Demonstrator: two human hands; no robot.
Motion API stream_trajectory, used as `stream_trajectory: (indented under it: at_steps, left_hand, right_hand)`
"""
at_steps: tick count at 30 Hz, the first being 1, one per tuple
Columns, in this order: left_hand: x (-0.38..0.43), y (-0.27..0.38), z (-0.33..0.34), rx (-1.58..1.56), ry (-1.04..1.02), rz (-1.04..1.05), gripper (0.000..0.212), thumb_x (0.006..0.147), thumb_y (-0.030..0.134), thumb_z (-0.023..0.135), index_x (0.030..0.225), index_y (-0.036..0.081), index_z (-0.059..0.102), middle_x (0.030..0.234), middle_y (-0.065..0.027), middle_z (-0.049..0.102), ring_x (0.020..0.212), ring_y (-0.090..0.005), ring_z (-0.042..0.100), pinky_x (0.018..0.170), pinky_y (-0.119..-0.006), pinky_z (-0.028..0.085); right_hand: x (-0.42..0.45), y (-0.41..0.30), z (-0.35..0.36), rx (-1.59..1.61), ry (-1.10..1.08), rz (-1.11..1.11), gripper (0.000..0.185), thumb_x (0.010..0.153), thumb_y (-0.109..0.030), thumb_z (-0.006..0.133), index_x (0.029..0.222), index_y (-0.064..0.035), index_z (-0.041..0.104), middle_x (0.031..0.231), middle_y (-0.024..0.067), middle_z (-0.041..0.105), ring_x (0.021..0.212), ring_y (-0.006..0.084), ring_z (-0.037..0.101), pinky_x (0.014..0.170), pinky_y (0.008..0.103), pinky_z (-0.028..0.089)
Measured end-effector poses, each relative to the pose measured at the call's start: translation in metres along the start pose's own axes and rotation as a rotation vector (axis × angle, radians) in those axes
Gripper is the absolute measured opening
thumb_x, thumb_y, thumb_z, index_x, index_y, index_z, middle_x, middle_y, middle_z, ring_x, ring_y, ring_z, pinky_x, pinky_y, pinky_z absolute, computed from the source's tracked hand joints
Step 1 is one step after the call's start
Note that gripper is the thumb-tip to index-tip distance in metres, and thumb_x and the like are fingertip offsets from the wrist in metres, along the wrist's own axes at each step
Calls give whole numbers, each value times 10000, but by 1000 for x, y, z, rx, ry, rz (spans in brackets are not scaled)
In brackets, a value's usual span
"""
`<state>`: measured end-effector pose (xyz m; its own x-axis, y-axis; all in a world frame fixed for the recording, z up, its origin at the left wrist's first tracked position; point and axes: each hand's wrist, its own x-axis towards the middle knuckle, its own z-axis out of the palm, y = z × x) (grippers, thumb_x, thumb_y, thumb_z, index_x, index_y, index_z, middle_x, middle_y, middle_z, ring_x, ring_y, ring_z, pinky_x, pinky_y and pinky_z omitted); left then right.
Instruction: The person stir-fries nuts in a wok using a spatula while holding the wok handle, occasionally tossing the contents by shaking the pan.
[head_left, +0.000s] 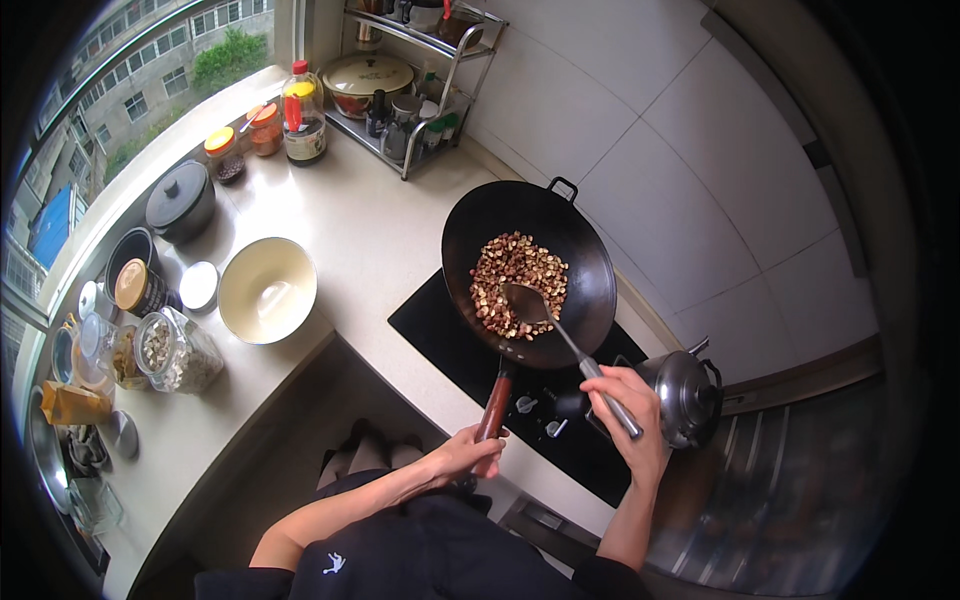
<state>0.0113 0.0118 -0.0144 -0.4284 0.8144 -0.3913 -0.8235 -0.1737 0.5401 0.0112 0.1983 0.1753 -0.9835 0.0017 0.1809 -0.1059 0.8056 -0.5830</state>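
Note:
My left hand grips the reddish-brown handle of a black wok, which sits over the left part of a black glass cooktop. Peanuts, some with red skins and some pale, lie in the bottom of the wok. My right hand holds the grey handle of a metal spatula, its blade down among the peanuts.
A metal kettle stands right of my right hand. On the counter at left are a cream bowl, a glass jar of pale pieces and a dark lidded pot. A metal rack with bottles stands behind, near the tiled wall.

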Motion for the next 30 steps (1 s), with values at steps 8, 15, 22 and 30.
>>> stream_trajectory:
  at_steps: [8, 15, 22, 30]
  left_hand:
    - [1, 0, -1, 12, -5, 9, 406, 863, 142, 545, 1198, -27, 390, 743, -37, 516, 595, -125, 563, 565, -235, 467]
    - [2, 1, 1, -4, 5, 8, 389, 862, 130, 548, 1188, -19, 400, 726, -33, 513, 583, -125, 558, 551, -234, 470]
    - [-1, 2, 2, 8, 22, 5, 372, 865, 128, 550, 1181, -9, 409, 723, -33, 512, 581, -124, 556, 548, -234, 469]
    - [-2, 3, 3, 0, 10, 1, 377, 866, 131, 551, 1186, -8, 408, 726, -32, 513, 584, -121, 556, 547, -229, 461]
  right_hand:
    - [42, 87, 47, -147, 284, -97, 117, 787, -32, 607, 899, -40, 642, 970, 165, 586, 845, 313, 613, 714, 330, 486]
    - [60, 82, 78, 61, 327, -93, 110, 775, -37, 617, 878, -27, 656, 918, 154, 609, 847, 280, 618, 737, 311, 480]
    - [28, 32, 44, 177, 130, -85, 111, 781, -2, 595, 877, -5, 651, 931, 119, 622, 792, 158, 598, 694, 237, 447]
    - [-12, 1, -7, 141, 88, 63, 100, 761, 5, 609, 848, 8, 658, 914, 111, 625, 752, 153, 599, 671, 234, 450]
